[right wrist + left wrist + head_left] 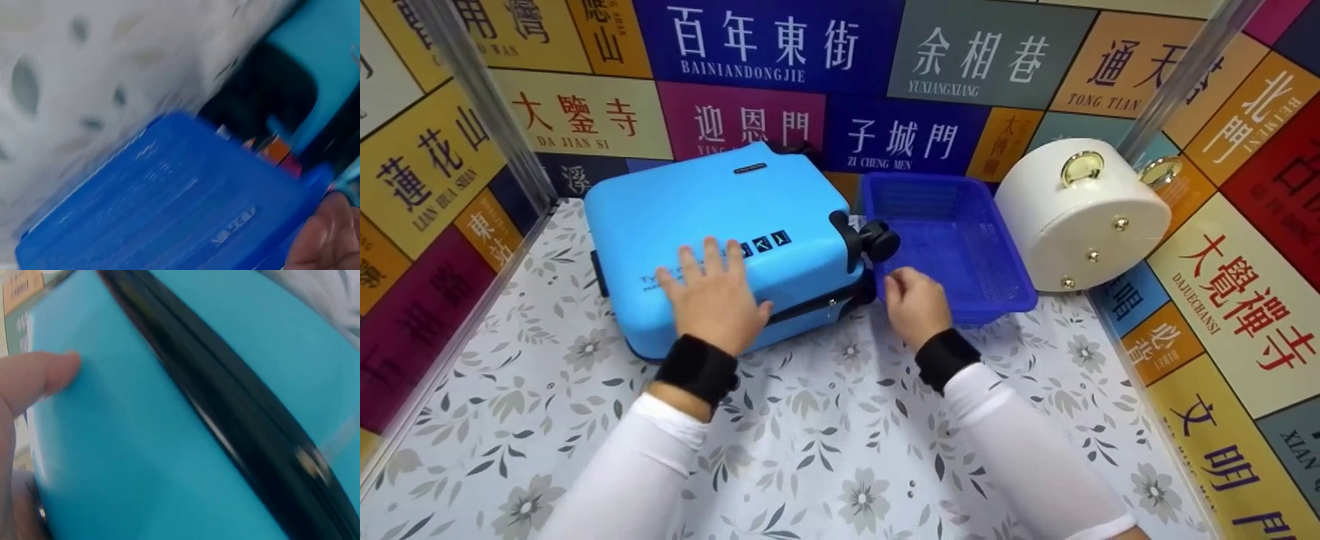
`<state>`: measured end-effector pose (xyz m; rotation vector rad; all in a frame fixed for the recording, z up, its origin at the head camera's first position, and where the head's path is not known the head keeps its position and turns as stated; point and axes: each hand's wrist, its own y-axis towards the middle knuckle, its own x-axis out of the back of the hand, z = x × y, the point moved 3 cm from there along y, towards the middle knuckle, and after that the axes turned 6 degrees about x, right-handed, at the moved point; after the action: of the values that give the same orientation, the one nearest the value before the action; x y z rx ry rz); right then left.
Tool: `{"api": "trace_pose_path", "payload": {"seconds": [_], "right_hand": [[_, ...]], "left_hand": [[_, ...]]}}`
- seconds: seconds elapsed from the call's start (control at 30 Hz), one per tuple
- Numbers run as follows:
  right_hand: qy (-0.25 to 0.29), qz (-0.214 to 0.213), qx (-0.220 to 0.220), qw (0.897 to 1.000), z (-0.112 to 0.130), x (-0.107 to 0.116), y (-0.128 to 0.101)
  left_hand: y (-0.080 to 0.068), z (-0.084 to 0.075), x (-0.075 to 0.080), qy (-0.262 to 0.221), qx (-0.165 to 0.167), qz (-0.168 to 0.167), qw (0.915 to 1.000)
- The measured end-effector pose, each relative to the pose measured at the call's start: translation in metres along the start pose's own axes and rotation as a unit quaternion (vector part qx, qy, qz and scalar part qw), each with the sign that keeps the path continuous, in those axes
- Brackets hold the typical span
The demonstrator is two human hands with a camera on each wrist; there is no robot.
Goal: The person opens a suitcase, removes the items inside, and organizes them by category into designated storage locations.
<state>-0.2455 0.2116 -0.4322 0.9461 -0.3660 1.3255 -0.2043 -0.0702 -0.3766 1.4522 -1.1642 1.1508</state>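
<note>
A bright blue suitcase lies on its side at the left, its black wheels facing right. My left hand rests on the shell with fingers spread. In the left wrist view, its thumb lies against the blue shell, beside a dark seam. My right hand has bent fingers at the near left corner of the blue plastic basket. In the right wrist view, those fingers overlap the basket's edge; whether they grip it is unclear.
A white round-sided case with gold rings stands right of the basket. Walls with coloured Chinese sign panels close off the back and both sides. The tabletop has a leaf and flower pattern.
</note>
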Motion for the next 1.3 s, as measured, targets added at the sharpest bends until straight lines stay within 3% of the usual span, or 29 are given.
{"api": "trace_pose_path", "payload": {"seconds": [0.17,0.3,0.5,0.77,1.0,1.3], "right_hand": [[-0.037,-0.015,0.003,0.999,-0.022,0.019,0.006],[-0.076,0.009,-0.009,0.997,-0.04,0.028,0.009],[-0.112,0.056,-0.023,0.992,-0.055,0.033,0.009],[-0.119,0.078,-0.046,0.989,-0.055,0.036,0.01],[-0.124,0.077,-0.045,0.988,-0.058,0.035,0.009],[-0.126,0.081,-0.055,0.987,-0.062,0.039,0.008]], "left_hand": [[0.009,-0.039,-0.007,0.014,-0.049,-0.018,0.9986],[0.017,-0.063,-0.013,0.025,-0.075,-0.03,0.9964],[0.029,-0.088,-0.019,0.048,-0.099,-0.032,0.9934],[0.043,-0.123,-0.021,0.043,-0.111,-0.019,0.9927],[0.048,-0.141,-0.023,0.065,-0.1,-0.033,0.9924],[0.049,-0.151,-0.024,0.091,-0.094,-0.027,0.9911]]}}
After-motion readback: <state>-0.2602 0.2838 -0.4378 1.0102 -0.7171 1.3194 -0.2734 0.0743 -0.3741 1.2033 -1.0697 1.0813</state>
